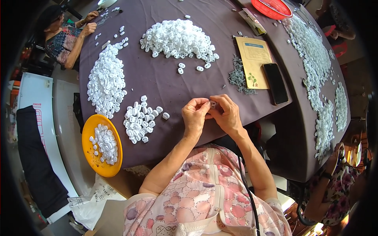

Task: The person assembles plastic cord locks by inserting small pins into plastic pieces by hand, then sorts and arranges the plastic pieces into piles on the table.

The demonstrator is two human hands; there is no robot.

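Observation:
My left hand (pixel 195 114) and my right hand (pixel 226 113) meet above the near edge of the dark cloth. Their fingertips pinch a small white two-hole piece (pixel 213 105) that looks like a cord lock; the fingers cover most of it. To the left of my hands lies a small heap of similar white pieces (pixel 138 122), with a single one (pixel 165 115) apart from it. Ahead of me is a larger heap of white two-hole pieces (pixel 177 39). A pile of tiny slender grey parts (pixel 238 75) lies to the right, beyond my right hand.
A yellow plate (pixel 87 135) with white pieces sits at the left edge, below a long white heap (pixel 106 78). On the right are a black phone (pixel 275 83), a tan envelope (pixel 254 55) and a red basket (pixel 271 15). Other people (pixel 65 43) sit around the table.

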